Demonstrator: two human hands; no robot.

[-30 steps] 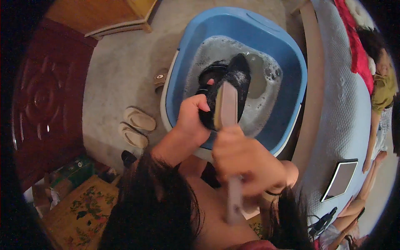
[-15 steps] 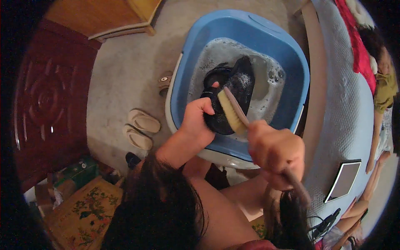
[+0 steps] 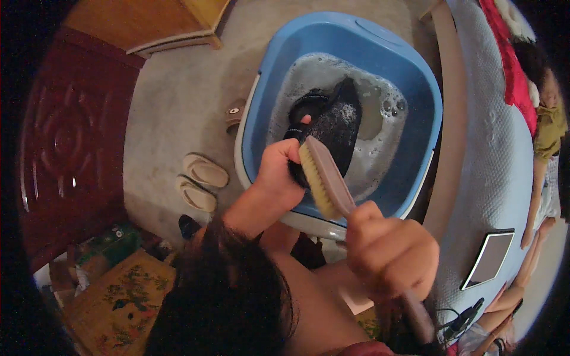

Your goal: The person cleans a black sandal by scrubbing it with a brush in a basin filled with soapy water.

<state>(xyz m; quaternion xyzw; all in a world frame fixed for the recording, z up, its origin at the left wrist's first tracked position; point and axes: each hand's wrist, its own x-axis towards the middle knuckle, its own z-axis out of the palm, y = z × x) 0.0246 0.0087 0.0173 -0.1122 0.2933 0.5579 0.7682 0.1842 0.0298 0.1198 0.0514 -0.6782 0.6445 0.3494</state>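
My left hand (image 3: 280,169) is closed round the near end of a black slipper (image 3: 335,124), held tilted over soapy water with its flat side turned up and flecks of foam on it. Another dark, rounded part (image 3: 306,107) shows just left of it; whether it belongs to the same slipper I cannot tell. My right hand (image 3: 392,252) grips the long handle of a scrubbing brush (image 3: 329,178). The brush's pale yellow bristles face left, near the slipper's lower end and my left fingers. A blue plastic basin (image 3: 341,26) surrounds the slipper.
Beige slippers (image 3: 199,181) and a brown one (image 3: 234,113) lie on the floor at the left. A bed (image 3: 493,160) runs along the right, with a tablet (image 3: 490,258) and another person's arm (image 3: 534,190) on it. Wooden furniture (image 3: 160,24) stands at upper left.
My right hand and the brush have moved down toward me, and the brush has turned to show more of its back. My left hand still grips the slipper.
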